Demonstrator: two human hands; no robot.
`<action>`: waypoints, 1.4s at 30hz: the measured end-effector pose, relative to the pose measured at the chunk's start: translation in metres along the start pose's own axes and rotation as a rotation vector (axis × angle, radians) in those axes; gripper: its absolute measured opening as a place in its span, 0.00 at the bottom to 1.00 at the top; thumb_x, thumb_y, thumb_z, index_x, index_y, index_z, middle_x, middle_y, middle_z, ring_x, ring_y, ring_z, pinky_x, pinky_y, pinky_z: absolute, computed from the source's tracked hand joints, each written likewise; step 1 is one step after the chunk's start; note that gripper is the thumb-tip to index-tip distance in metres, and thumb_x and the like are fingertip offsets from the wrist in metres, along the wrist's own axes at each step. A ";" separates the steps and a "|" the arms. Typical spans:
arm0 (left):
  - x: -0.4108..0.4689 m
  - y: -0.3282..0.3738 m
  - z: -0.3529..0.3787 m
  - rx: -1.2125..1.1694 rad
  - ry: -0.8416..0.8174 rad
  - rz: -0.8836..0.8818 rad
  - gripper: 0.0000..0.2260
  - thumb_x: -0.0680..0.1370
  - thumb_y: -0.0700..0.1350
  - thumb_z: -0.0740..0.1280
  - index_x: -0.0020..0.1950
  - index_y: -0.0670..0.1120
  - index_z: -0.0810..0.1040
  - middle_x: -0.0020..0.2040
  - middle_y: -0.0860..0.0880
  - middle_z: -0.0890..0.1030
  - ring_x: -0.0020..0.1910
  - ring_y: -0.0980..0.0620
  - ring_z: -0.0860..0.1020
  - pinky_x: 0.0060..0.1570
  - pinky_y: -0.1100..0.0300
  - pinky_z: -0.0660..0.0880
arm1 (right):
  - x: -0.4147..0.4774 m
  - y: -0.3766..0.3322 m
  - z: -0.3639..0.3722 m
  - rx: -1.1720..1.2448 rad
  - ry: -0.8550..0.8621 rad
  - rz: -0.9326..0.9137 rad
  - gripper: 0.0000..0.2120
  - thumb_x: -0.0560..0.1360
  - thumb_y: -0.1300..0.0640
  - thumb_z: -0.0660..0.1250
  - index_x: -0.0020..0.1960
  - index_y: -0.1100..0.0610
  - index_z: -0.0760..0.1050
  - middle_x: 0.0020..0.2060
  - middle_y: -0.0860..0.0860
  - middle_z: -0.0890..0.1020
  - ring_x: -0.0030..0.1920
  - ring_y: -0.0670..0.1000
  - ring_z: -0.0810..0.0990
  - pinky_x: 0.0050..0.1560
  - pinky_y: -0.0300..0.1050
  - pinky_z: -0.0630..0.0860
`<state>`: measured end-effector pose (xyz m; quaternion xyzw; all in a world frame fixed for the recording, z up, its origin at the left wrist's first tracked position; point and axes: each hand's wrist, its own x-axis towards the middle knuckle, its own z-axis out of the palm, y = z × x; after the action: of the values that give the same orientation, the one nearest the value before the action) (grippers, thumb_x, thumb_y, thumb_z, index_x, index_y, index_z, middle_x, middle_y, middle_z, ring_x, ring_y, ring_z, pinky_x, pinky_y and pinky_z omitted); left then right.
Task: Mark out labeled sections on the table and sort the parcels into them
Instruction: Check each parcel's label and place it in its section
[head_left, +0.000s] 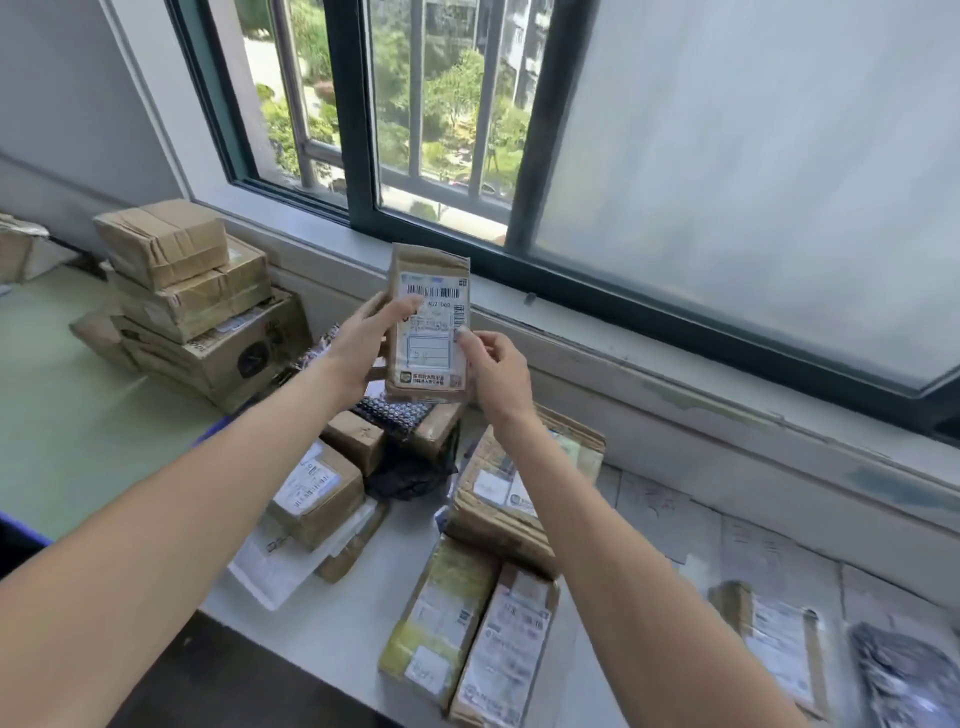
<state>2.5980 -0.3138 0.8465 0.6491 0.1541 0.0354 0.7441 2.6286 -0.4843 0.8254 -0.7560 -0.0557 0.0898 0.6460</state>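
Small flat cardboard parcel (429, 325), white barcode label facing camera, held upright above table (332, 623) before window sill. Left hand (363, 343) grips left edge; right hand (493, 371) pinches right edge. Taped brown boxes (192, 291) stacked at left.

We have one view only: a wide-angle head cam, so there's no overlap with another camera. We look forward and down toward the window (441, 130), which fills the upper half, skewed and bowed by the lens. Below the window we see the table (358, 639) steeply from above, close in. Both forearms cross the frame from the bottom edge. The left hand (363, 340) and right hand (493, 374) hold a parcel (428, 322) near centre frame, just below the window sill.
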 end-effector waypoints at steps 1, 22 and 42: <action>-0.004 -0.001 0.011 -0.005 -0.025 0.003 0.16 0.76 0.57 0.68 0.62 0.54 0.79 0.52 0.51 0.85 0.53 0.46 0.82 0.40 0.54 0.80 | 0.000 0.003 -0.013 0.054 -0.024 0.041 0.24 0.72 0.37 0.68 0.59 0.54 0.76 0.53 0.50 0.83 0.54 0.50 0.82 0.57 0.52 0.80; -0.047 -0.048 0.173 0.079 -0.456 -0.087 0.27 0.76 0.52 0.71 0.74 0.55 0.69 0.59 0.45 0.83 0.58 0.44 0.81 0.56 0.48 0.78 | -0.086 0.051 -0.202 0.380 0.041 0.117 0.25 0.74 0.50 0.71 0.68 0.54 0.68 0.59 0.55 0.82 0.59 0.55 0.82 0.63 0.59 0.77; -0.068 -0.079 0.253 0.125 -0.507 -0.127 0.31 0.72 0.57 0.73 0.73 0.54 0.70 0.58 0.48 0.83 0.58 0.46 0.81 0.53 0.48 0.79 | -0.122 0.090 -0.268 0.463 0.165 0.161 0.28 0.74 0.48 0.72 0.70 0.55 0.67 0.61 0.56 0.81 0.60 0.55 0.82 0.62 0.56 0.78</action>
<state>2.5914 -0.5847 0.8099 0.6710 0.0050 -0.1846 0.7181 2.5623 -0.7820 0.7845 -0.5949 0.0796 0.0896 0.7948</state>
